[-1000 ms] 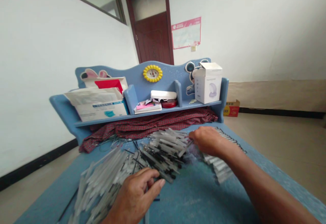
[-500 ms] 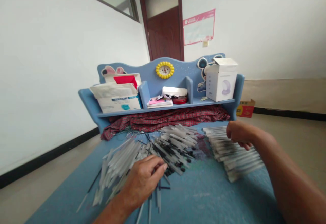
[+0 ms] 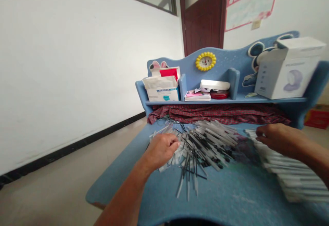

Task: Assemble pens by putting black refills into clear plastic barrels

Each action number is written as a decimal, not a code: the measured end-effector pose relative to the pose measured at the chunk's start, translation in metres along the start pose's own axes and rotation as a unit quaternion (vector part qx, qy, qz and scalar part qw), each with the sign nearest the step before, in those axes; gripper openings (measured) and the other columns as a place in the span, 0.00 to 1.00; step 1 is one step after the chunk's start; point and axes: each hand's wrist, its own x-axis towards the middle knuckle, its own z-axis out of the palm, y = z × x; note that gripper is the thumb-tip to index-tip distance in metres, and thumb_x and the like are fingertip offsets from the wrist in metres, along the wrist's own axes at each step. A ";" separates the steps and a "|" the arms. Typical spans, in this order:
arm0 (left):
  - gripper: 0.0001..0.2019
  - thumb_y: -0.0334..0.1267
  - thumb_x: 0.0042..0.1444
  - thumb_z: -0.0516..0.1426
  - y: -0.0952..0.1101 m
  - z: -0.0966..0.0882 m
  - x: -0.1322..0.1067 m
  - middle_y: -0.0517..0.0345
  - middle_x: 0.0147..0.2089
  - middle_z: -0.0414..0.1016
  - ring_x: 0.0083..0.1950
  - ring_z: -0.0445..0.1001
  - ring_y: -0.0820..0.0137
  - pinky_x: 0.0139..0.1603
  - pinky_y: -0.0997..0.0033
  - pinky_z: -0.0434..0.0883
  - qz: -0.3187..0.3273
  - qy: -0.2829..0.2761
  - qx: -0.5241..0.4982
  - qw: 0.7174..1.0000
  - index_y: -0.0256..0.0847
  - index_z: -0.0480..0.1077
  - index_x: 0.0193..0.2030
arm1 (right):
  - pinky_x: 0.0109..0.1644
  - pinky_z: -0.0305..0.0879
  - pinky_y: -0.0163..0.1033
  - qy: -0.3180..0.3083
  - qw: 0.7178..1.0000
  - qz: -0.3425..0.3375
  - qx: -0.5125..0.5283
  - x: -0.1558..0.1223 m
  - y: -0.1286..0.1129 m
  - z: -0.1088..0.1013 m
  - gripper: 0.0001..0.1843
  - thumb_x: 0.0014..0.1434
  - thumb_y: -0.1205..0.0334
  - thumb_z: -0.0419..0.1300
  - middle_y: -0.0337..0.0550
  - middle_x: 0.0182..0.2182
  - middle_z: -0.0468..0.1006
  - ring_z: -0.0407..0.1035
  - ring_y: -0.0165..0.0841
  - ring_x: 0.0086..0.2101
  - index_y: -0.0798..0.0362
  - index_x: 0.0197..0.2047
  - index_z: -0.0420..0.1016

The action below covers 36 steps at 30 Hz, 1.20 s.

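My left hand (image 3: 163, 147) is closed, its fingers curled down over the left side of a loose pile of slim translucent tubes (image 3: 214, 133) and thin black sticks that look like pen parts. What its fingers grip, if anything, is hidden. More pale tubes (image 3: 177, 157) show beneath and beside that hand. On the right, my right hand (image 3: 273, 136) is closed too, with bent fingers at the far end of a layered row of pale tubes (image 3: 290, 173). Whatever it pinches cannot be made out. Several thin sticks (image 3: 189, 176) fan out toward me from the pile.
Behind the blue table (image 3: 231, 198) runs a shelf (image 3: 241, 99) with a mask box (image 3: 164, 94), a red round tin (image 3: 219, 95) and a white carton (image 3: 285, 70). Bunched checked cloth (image 3: 218, 114) lies under it. A yellow flower clock (image 3: 205, 61) is on the backboard.
The view has swung left, so everything sits farther right. My left hand has moved leftward over the pale tubes; my right hand is now at the far left end of the row.
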 end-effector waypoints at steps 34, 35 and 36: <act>0.09 0.33 0.58 0.53 -0.010 0.021 0.036 0.58 0.28 0.75 0.31 0.73 0.71 0.34 0.76 0.64 0.170 -0.152 0.101 0.968 0.38 0.71 0.28 | 0.31 0.60 0.40 -0.181 0.973 -0.141 -0.017 -0.050 -0.147 0.016 0.15 0.59 0.62 0.50 0.54 0.29 0.81 0.77 0.45 0.32 0.54 0.34 0.78; 0.09 0.33 0.57 0.53 -0.010 0.020 0.035 0.58 0.28 0.75 0.31 0.73 0.71 0.33 0.76 0.63 0.172 -0.153 0.098 0.968 0.38 0.71 0.28 | 0.30 0.58 0.39 -0.184 0.974 -0.133 -0.004 -0.049 -0.146 0.015 0.14 0.59 0.62 0.50 0.54 0.29 0.81 0.76 0.44 0.31 0.54 0.32 0.78; 0.09 0.32 0.57 0.53 -0.010 0.020 0.035 0.58 0.28 0.75 0.30 0.73 0.72 0.33 0.77 0.63 0.173 -0.153 0.095 0.968 0.38 0.71 0.28 | 0.30 0.57 0.39 -0.187 0.975 -0.124 0.010 -0.048 -0.145 0.013 0.14 0.58 0.62 0.50 0.53 0.28 0.81 0.76 0.43 0.31 0.54 0.31 0.77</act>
